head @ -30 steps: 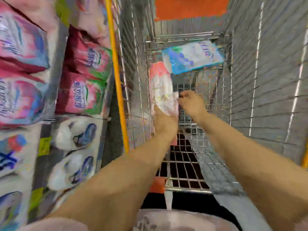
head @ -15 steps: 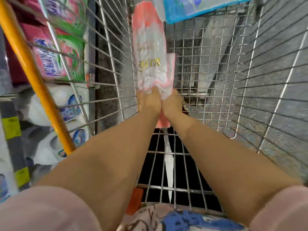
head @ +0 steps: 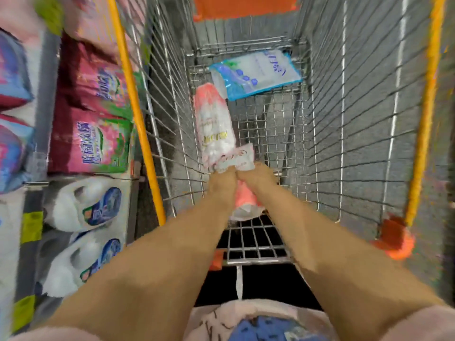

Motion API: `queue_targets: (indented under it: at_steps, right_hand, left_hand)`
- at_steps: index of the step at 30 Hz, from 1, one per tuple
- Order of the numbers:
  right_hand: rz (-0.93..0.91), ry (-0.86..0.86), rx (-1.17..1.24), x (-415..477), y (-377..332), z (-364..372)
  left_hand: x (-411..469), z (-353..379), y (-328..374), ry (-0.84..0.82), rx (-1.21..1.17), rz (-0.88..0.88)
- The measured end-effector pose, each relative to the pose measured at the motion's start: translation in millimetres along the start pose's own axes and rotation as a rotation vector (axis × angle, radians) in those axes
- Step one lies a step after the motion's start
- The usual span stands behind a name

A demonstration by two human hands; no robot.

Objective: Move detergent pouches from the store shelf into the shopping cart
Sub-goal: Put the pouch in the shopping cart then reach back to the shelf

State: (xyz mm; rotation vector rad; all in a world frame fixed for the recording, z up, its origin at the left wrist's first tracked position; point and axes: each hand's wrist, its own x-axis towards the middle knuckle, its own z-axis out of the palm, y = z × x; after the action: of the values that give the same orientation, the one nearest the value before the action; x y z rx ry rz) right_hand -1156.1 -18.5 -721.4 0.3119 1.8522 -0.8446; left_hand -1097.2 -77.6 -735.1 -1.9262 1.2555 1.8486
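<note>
Both hands are closed on the same pack: the left hand (head: 222, 183) and the right hand (head: 258, 178) sit side by side, knuckles almost touching, with their fingers curled round the near part of a pink-and-white detergent pouch (head: 216, 129). The fingertips themselves are hidden behind the backs of the hands, so how far they wrap round cannot be told. The right hand also bunches a crumpled flap of the pouch's film just above its knuckles, and the pouch's near end sticks out below, between the two wrists. The pouch lies lengthways inside the shopping cart (head: 344, 119), close to its left wire wall and pointing away from the person; whether it rests on the cart's mesh floor cannot be told. Its far end meets the near left corner of a blue detergent pouch (head: 256, 75), which lies flat across the far end of the basket. Orange rails (head: 133, 107) run along the top of the cart's sides, with an orange corner bumper (head: 394, 239) at the near right. To the left stands the store shelf (head: 39, 153), stacked with pink detergent bags (head: 91, 141) above and white bottles (head: 83, 205) below. Speckled grey floor (head: 369, 168) shows through the wire.
</note>
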Motion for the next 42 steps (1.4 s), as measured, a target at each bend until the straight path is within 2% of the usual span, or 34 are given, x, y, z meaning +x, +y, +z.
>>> queue_targets:
  at_steps: [2, 4, 6, 13, 16, 20, 24, 26, 32, 37, 42]
  right_hand:
    - [-0.058, 0.042, 0.044, -23.8, 0.5, -5.6]
    - [-0.130, 0.077, 0.128, -49.5, -0.4, -10.5]
    - [-0.209, 0.138, 0.172, -78.0, -6.9, -14.5]
    - [-0.582, 0.296, 0.167, -206.3, -61.1, -24.3]
    - [-0.787, 0.325, 0.170, -264.9, -77.2, -26.7]
    - [-1.066, 0.341, 0.153, -344.6, -77.2, -27.7]
    - [-1.297, 0.214, 0.237, -413.4, -52.5, -17.6]
    - [-1.374, 0.151, 0.253, -446.5, -34.0, -11.9]
    - [-1.538, 0.005, 0.210, -541.9, 28.4, 19.6]
    - [-1.709, -0.186, 0.243, -626.0, 72.5, 81.0]
    - [-1.842, -0.462, 0.245, -720.8, 117.8, 170.8]
  left_hand:
    - [-22.5, -3.1, 5.5, -0.059, -0.026, 0.038]
    - [-54.5, -7.3, 14.4, -0.064, -0.098, 0.098]
    - [-83.8, -13.7, 24.1, -0.055, -0.070, 0.194]
    - [-196.4, -48.2, 66.7, 0.026, -0.269, 0.625]
    - [-248.5, -70.7, 81.0, -0.002, -0.414, 0.820]
    - [-324.7, -108.7, 76.6, 0.073, -0.489, 1.092]
    - [-394.5, -143.9, 45.0, 0.148, -0.573, 1.288]
    - [-425.6, -160.3, 22.8, 0.240, -0.549, 1.360]
    - [-512.7, -221.1, -58.6, 0.474, -0.559, 1.439]
    - [-576.5, -313.6, -121.7, 0.540, -0.404, 1.621]
    - [-643.0, -430.7, -200.8, 0.737, -0.299, 1.698]
